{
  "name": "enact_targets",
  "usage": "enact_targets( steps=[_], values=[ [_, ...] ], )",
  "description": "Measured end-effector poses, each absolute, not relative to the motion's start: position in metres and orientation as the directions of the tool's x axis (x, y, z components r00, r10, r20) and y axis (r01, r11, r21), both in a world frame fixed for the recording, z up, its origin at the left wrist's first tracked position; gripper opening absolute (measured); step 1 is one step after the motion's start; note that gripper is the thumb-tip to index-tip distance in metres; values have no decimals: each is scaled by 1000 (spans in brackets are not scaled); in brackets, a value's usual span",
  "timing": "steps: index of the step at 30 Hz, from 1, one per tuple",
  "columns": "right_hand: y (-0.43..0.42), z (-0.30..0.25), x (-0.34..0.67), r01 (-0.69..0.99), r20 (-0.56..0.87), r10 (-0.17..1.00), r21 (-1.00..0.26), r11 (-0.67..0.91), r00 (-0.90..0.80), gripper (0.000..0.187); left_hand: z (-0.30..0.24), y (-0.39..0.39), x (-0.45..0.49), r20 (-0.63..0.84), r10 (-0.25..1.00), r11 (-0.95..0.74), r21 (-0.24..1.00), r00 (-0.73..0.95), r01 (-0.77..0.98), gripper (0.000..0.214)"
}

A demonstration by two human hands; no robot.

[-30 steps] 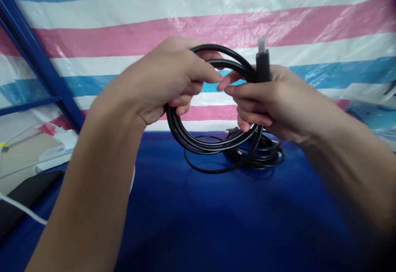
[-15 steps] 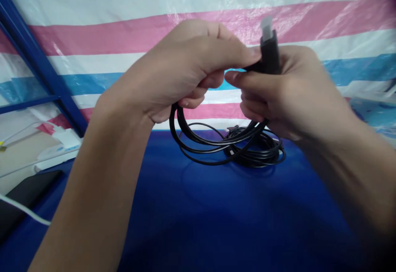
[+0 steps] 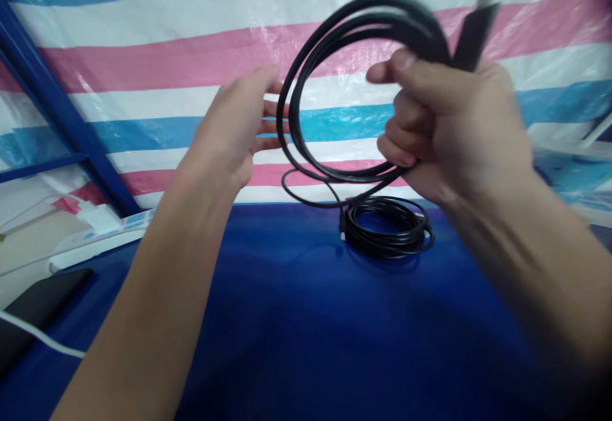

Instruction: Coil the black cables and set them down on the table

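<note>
A black cable (image 3: pixel 297 121), wound in several loops, hangs in the air from my right hand (image 3: pixel 449 115), whose fingers are closed on it. Its plug (image 3: pixel 473 35), black with a pale, blurred tip, sticks up above that hand. To the left of the loops is my left hand (image 3: pixel 239 121), open, its fingers apart and partly behind the cable's left edge; whether they touch it I cannot tell. Lower down, a second coil of black cable (image 3: pixel 387 250) lies on the blue tabletop (image 3: pixel 306 319), with a small connector (image 3: pixel 343 223) at its left side.
At the left stand a white power strip (image 3: pixel 95 252) with a white plug (image 3: pixel 99 218) in it, a dark flat device (image 3: pixel 43 306) and a white cord (image 3: pixel 43 337). Behind hangs a striped plastic sheet (image 3: pixel 167 70), beside a blue metal frame (image 3: pixel 52 83).
My left hand has let go of the cable and moved left. The right hand has risen slightly with the loops, which now stand up in a ring, and the plug tilts right.
</note>
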State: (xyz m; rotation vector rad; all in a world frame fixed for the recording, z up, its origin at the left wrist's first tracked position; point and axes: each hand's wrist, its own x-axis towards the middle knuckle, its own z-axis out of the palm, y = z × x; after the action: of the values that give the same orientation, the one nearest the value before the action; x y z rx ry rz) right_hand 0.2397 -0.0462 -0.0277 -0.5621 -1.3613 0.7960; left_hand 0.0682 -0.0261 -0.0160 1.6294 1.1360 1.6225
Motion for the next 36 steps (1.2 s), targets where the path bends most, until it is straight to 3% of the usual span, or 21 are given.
enact_targets(
  steps=[3,6,8,10,12,16,19,25,32,36],
  values=[
    [-44,-25,244,-213,689,708,-676,705,156,14,-23,-19,63,448,889,-396,856,-92,333,24],
    [-42,-21,252,-220,699,666,-628,746,262,20,-28,-23,64,190,947,-303,801,260,517,55],
    [-40,-19,257,-258,685,673,-621,740,280,22,-34,-26,69,-30,859,-316,755,511,574,64],
    [-39,-17,259,-313,662,696,-622,717,279,22,-42,-26,77,-40,751,-355,818,660,454,61],
    [-40,-16,258,-354,636,720,-630,692,277,21,-49,-24,87,155,696,-370,914,701,165,49],
    [-41,-18,252,-370,599,767,-674,639,231,21,-46,-27,107,471,716,-302,875,516,-379,30],
    [-42,-22,247,-373,573,803,-718,588,164,14,-34,-34,113,539,767,-309,785,347,-537,20],
    [-44,-30,238,-346,544,836,-773,533,72,7,-21,-41,110,552,824,-448,771,126,-452,35],
    [-45,-29,236,-411,499,844,-740,533,196,7,-20,-45,118,539,841,-442,648,-36,-620,23],
    [-46,-28,235,-384,466,879,-796,468,106,6,-20,-44,116,632,772,-564,635,-65,-528,23]
  ],
)
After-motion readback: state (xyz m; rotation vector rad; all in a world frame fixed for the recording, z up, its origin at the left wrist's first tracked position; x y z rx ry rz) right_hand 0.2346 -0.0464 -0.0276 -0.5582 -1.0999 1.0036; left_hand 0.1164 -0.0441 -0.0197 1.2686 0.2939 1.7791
